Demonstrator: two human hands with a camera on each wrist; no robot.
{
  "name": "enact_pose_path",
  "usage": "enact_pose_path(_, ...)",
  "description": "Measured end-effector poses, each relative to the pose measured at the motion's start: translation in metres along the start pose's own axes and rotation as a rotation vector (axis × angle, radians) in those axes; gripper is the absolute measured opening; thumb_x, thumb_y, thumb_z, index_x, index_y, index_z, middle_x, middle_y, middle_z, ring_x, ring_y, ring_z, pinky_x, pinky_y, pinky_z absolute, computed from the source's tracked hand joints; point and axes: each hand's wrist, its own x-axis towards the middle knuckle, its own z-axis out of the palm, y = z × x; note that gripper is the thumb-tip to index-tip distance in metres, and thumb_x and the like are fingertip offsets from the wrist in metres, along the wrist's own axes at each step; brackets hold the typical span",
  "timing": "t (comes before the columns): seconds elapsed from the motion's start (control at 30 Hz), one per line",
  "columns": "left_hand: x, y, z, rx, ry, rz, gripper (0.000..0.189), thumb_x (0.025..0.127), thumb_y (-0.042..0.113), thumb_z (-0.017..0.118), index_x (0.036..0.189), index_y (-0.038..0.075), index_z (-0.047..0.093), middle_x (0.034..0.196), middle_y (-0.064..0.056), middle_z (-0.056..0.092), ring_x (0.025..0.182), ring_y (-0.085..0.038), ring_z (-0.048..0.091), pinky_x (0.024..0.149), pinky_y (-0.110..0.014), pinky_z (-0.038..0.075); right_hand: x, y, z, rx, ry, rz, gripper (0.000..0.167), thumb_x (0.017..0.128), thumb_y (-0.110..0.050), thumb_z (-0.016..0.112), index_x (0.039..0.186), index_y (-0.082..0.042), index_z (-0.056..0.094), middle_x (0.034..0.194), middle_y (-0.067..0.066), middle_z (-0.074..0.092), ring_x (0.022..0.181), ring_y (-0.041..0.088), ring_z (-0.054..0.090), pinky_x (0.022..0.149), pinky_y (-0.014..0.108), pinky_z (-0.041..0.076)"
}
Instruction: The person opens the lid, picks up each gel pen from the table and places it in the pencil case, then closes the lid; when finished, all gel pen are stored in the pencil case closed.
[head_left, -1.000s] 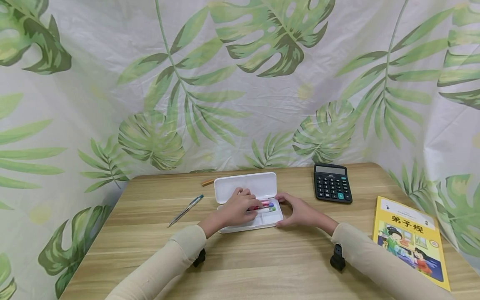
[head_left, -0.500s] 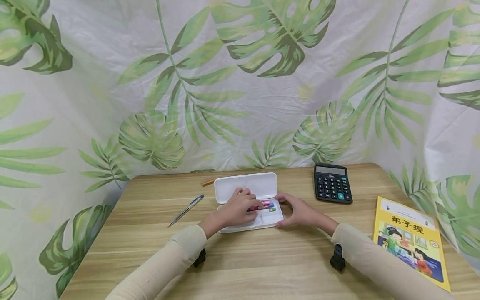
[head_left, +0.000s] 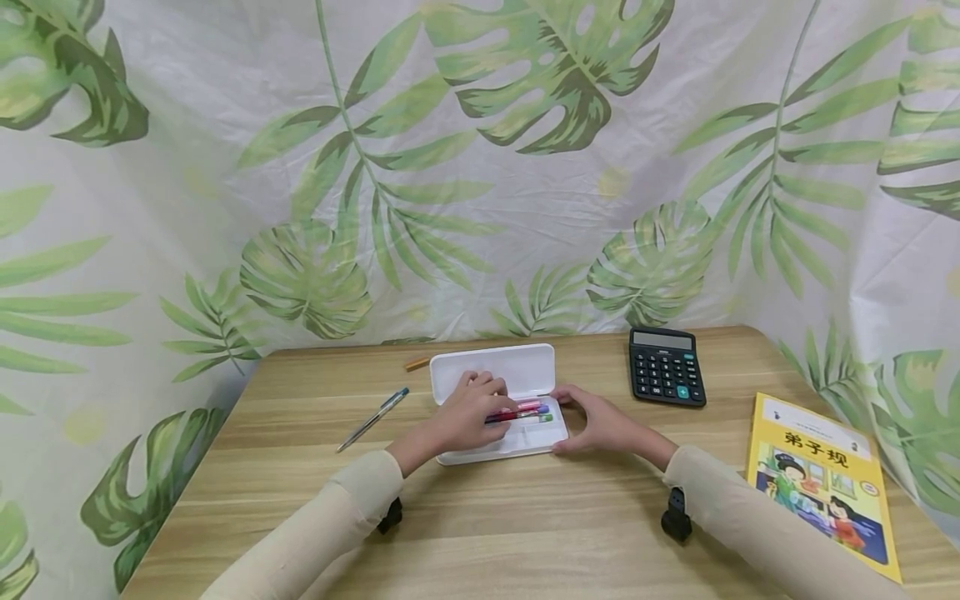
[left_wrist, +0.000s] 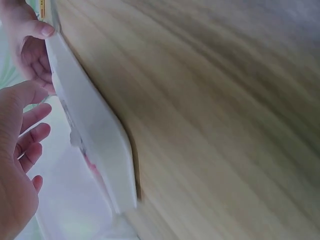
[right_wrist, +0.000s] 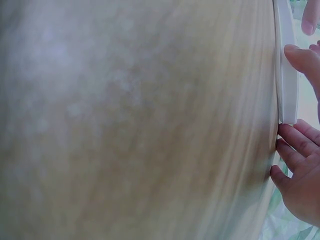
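Observation:
A white pencil case (head_left: pixel 492 367) stands on the table with its lid raised. In its tray lie several pens (head_left: pixel 528 408) with pink, red, purple and green parts. My left hand (head_left: pixel 468 415) is over the left part of the tray, fingers loosely bent at the pens' left ends. In the left wrist view that hand (left_wrist: pixel 15 155) shows nothing between thumb and fingers. My right hand (head_left: pixel 600 422) grips the case's right end, thumb at the front corner and fingers toward the back. The right wrist view shows its thumb (right_wrist: pixel 302 60) against the white front wall.
A clear pen (head_left: pixel 372 419) with a blue end lies left of the case. An orange-brown stick-like piece (head_left: pixel 416 364) lies behind it. The black calculator (head_left: pixel 666 367) is at the back right, the yellow book (head_left: pixel 821 483) at the right edge. A leaf-print cloth (head_left: pixel 480 167) hangs behind the table.
My left hand has shifted slightly to the left, so more of the pens shows. The right hand keeps its grip on the case's end.

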Motion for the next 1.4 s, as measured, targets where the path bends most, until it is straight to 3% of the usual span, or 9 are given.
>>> enact_pose_path(0.23,-0.015,-0.011,-0.013,0.009,0.039,-0.025,0.021,0.087,0.026,0.078,0.104,0.015,0.079,0.104,-0.003,0.064,0.1,-0.022,0.05,0.097,-0.051,0.038,0.001,-0.002,-0.001,0.009,-0.003,0.003,0.084,0.072,-0.031,0.093,0.14,-0.005,0.052,0.137,0.01,0.062,0.133,0.029,0.054,0.117,0.051,0.035)
enact_pose_path(0.57,-0.051,-0.032,-0.031,0.007,0.034,-0.12,0.017,0.087,0.024,0.078,0.101,0.013,0.079,0.103,-0.004,0.061,0.101,-0.024,0.049,0.099,-0.057,0.038,0.0,-0.001,-0.001,0.011,0.0,0.001,0.084,0.072,-0.032,0.093,0.14,-0.005,0.052,0.136,0.01,0.062,0.132,0.029,0.054,0.116,0.052,0.035)
enact_pose_path(0.8,-0.077,-0.052,-0.037,0.049,0.084,-0.148,0.017,0.083,0.021,0.08,0.098,0.012,0.079,0.102,-0.005,0.063,0.096,-0.024,0.05,0.094,-0.058,0.038,0.0,-0.003,-0.001,0.017,0.0,-0.001,0.085,0.071,-0.03,0.093,0.14,-0.003,0.052,0.136,0.011,0.062,0.132,0.03,0.055,0.117,0.053,0.035)
enact_pose_path(1.0,-0.097,-0.064,-0.046,0.063,0.068,-0.222,0.024,0.084,0.022,0.081,0.103,0.01,0.079,0.106,-0.006,0.066,0.103,-0.027,0.054,0.098,-0.062,0.038,-0.001,-0.004,-0.001,0.027,-0.004,0.009,0.084,0.071,-0.03,0.093,0.14,-0.004,0.052,0.136,0.012,0.062,0.132,0.032,0.054,0.117,0.054,0.034)
enact_pose_path(1.4,-0.129,-0.085,-0.051,0.05,0.074,-0.306,0.021,0.084,0.011,0.078,0.105,0.01,0.079,0.101,-0.006,0.067,0.095,-0.026,0.053,0.094,-0.064,0.035,-0.001,-0.003,0.0,0.033,-0.008,0.01,0.083,0.072,-0.03,0.093,0.139,-0.004,0.052,0.135,0.012,0.062,0.132,0.032,0.054,0.117,0.054,0.034)
